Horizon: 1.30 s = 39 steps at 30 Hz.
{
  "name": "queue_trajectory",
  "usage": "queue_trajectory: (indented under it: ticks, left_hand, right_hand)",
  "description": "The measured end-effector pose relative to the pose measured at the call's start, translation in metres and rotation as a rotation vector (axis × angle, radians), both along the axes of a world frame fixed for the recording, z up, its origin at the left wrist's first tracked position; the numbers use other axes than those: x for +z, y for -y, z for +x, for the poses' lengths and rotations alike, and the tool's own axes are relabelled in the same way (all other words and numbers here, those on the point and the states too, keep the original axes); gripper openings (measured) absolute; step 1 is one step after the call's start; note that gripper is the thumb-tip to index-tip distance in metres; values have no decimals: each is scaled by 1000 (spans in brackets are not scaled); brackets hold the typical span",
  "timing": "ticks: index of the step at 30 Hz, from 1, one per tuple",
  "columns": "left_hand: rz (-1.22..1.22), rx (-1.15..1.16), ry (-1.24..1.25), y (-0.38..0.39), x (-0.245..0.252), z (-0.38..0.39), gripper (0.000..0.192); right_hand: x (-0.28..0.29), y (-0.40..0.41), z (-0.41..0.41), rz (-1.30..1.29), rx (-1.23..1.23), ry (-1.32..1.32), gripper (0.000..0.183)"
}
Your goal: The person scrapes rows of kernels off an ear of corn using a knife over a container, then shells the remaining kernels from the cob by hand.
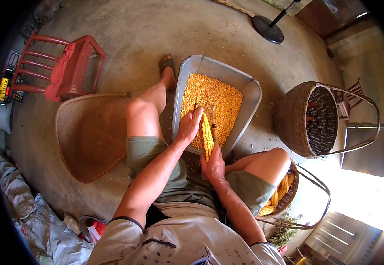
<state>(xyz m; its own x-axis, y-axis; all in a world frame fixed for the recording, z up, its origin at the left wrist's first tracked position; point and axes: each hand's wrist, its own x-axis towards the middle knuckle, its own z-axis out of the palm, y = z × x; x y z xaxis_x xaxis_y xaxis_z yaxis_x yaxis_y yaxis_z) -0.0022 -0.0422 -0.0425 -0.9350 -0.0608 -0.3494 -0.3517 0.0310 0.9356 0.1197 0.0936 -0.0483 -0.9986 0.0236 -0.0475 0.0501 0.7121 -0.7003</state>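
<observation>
An ear of yellow corn (206,137), most of its kernels still on, slants between my two hands above a metal tub (250,96). My left hand (190,124) grips its far end, thumb along the top. At the near end, my right hand (213,164) is closed around the cob's base and a wooden-handled tool (214,134). The tool's thin metal shaft points away from me beside the cob; its exact kind is unclear. Loose corn kernels (225,96) cover the tub's floor. A small dark tip, unclear, shows beyond my left fingers.
By my right knee a wicker basket (291,192) holds several corn ears (279,195). A larger woven basket (289,116) lies tipped at right. To the left are a woven scoop tray (92,132) and a red chair (76,69). A black stand base (267,29) is farther off.
</observation>
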Motion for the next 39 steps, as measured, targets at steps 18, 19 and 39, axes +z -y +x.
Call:
queue_trajectory:
  ticks: [18, 19, 39]
  left_hand:
    - [80, 93, 37, 1, -13, -5, 48]
    - [0, 114, 31, 2, -12, -5, 53]
    - [-156, -74, -86, -11, -21, 19, 50]
  right_hand:
    - [-6, 1, 2, 50, 27, 16, 64]
    - [-5, 2, 3, 55, 39, 18, 64]
    - [-8, 3, 0, -58, -5, 33, 64]
